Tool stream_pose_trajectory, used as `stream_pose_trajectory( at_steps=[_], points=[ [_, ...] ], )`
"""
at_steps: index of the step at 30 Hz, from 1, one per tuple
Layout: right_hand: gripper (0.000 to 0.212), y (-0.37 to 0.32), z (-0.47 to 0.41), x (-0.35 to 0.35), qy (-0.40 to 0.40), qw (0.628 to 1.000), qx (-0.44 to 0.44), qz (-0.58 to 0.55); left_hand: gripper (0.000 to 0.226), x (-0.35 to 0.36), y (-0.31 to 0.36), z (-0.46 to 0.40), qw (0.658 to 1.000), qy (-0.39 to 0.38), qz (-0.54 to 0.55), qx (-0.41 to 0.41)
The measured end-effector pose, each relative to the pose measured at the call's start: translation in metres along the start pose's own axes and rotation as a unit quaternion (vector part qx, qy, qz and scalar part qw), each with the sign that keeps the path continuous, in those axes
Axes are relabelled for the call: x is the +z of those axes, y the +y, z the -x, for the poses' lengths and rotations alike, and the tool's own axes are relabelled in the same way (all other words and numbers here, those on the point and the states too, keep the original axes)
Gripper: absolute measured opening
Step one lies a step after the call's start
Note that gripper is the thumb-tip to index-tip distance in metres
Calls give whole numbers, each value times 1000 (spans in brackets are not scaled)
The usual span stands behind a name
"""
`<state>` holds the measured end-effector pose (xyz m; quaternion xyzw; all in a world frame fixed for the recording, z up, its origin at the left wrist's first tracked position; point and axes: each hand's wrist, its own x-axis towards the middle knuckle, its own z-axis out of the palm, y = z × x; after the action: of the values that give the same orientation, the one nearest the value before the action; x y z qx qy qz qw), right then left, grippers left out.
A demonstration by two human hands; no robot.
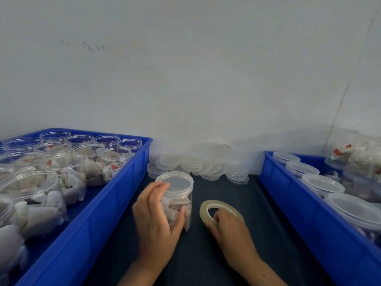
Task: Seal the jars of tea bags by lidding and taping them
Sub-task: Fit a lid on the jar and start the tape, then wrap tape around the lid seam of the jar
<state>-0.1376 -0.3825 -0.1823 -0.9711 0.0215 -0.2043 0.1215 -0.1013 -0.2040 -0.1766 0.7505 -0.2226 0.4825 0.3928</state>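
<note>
Left hand (156, 219): it wraps round the side of the jar (177, 200). The thumb is on the near side and the fingers (159, 187) curl up by the lid. The hand is a bit blurry.
Right hand (228, 226): it holds the tape roll (220, 211). One finger pokes through the hole and the others curl under the ring, so part of the roll is hidden.
Jar: it stands up straight on the dark surface (237, 263), between the two hands. A clear lid (175, 182) is on top. Tea bags (175, 205) show through the wall, but the hand covers the low part.
Tape roll: clear tape, tilted up, just right of the jar and not touching it.
Loose lids (198, 164): a pile of clear lids lies at the back by the wall (185, 69). They overlap and are hard to count.
Left bin (115, 203): blue, full of open jars (61, 162) with tea bags. The edge of the picture cuts it off.
Right bin (305, 213): blue, with jars (321, 184) that have lids on. It is cut off too, and the far corner is blurry.
</note>
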Motion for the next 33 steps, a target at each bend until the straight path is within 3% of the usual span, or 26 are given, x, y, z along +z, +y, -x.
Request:
stream_pose_trajectory(
  at_steps=[2,4,8,10,14,19,25,30,33],
  points=[
    [20,-2,2,0,32,998,12,-48,33,-1,8,2,994,-17,-15,103],
    [19,-6,4,-1,54,987,38,-148,25,0,13,4,987,-91,-16,131],
    [19,-7,16,0,77,962,7,-260,42,4,14,6,950,-297,17,90],
    [20,-5,22,1,85,961,-19,-263,55,9,11,12,940,-338,33,44],
    [26,-3,28,1,102,958,-55,-262,58,13,18,16,935,-346,68,-39],
    [31,5,28,-8,146,957,-104,-227,46,11,27,18,930,-293,177,-135],
    [29,10,27,-8,94,969,-117,-196,51,13,31,23,887,-247,288,-264],
    [29,10,28,-7,74,967,-116,-214,41,12,30,23,877,-231,314,-281],
    [16,9,28,-6,45,964,-107,-241,35,12,28,24,878,-237,316,-271]
  ],
)
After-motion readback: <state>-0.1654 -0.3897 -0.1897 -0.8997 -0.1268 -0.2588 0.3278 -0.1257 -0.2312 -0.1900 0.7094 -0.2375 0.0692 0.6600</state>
